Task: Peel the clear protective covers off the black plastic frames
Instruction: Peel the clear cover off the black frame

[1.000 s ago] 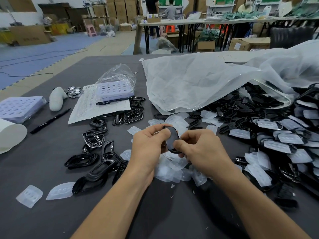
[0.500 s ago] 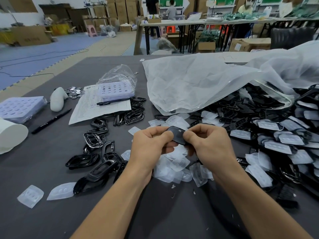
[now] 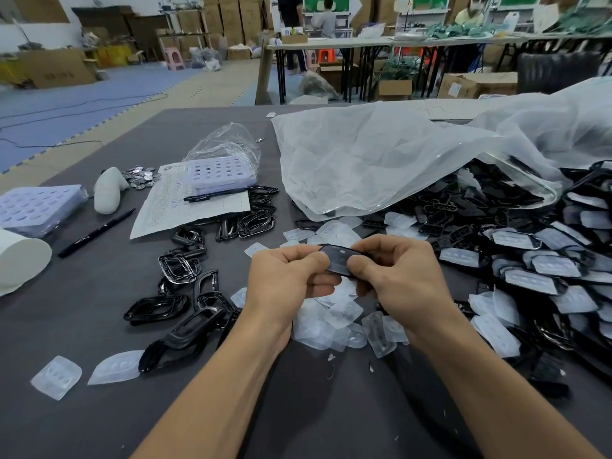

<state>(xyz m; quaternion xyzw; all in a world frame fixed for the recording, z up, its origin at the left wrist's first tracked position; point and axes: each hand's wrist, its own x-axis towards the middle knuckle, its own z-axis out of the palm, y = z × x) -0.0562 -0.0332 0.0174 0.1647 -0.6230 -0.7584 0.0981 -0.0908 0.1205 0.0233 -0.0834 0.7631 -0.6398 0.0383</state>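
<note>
A white roll (image 3: 20, 260) stands at the far left of the gray table (image 3: 76, 422). A purple tray (image 3: 36, 207) sits just behind it. A black pen (image 3: 96, 232) lies beside them. A white lump (image 3: 107, 192) stands near some shiny discs (image 3: 140, 177). Next comes a sheet of paper (image 3: 165, 210). A second tray (image 3: 220, 172) and a second pen (image 3: 215, 195) lie on top of it. A crumpled clear bag (image 3: 231, 140) sits behind that tray. In front of the paper lie the bare frames (image 3: 185, 293), black and open in the middle. Two loose covers (image 3: 56, 377) lie by themselves near the front left.

In the middle is a heap of covers (image 3: 334, 319). The hands hide part of it. On the right, a big white bag (image 3: 381, 160) lies open. Under it and past it is a big pile (image 3: 530, 266) of frames with pale covers on them.

The left hand (image 3: 284, 276) and the right hand (image 3: 400, 276) are close together, up above the heap. They hold one frame (image 3: 337, 260) between them. The left hand pinches its left end with thumb and curled fingers. The right hand grips its right end, with the thumb on top and the fingers curled below. The frame lies almost flat, and its dark shiny side faces up. It touches nothing on the table. I cannot tell if a cover is on it.
</note>
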